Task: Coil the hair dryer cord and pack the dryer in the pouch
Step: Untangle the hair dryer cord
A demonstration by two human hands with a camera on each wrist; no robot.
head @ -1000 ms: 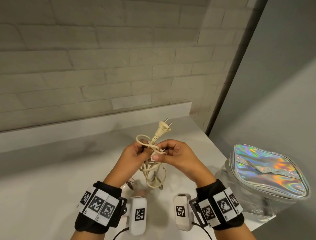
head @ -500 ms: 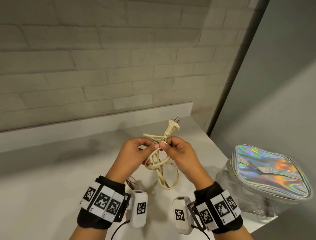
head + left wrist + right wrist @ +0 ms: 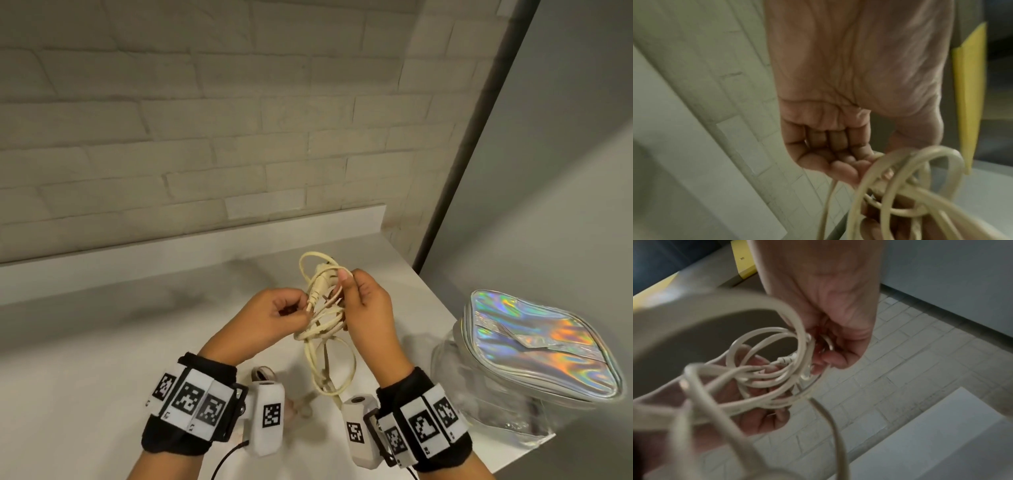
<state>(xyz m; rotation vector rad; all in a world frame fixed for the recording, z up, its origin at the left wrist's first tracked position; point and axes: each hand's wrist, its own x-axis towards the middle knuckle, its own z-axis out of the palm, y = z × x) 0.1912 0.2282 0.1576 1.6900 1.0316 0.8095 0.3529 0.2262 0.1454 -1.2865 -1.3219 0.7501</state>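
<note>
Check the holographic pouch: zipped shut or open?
Shut, as far as visible: the pouch lies with its zipper band unbroken around the visible edge; the far side is hidden.

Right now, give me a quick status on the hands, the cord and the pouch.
Left hand and right hand both grip the cord, coiled between them. Pouch at right, untouched. Nothing in between.

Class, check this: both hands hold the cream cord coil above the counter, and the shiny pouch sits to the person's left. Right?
Not quite. The head view shows the pouch on the person's right. The left hand and right hand do hold the cord coil above the counter.
</note>
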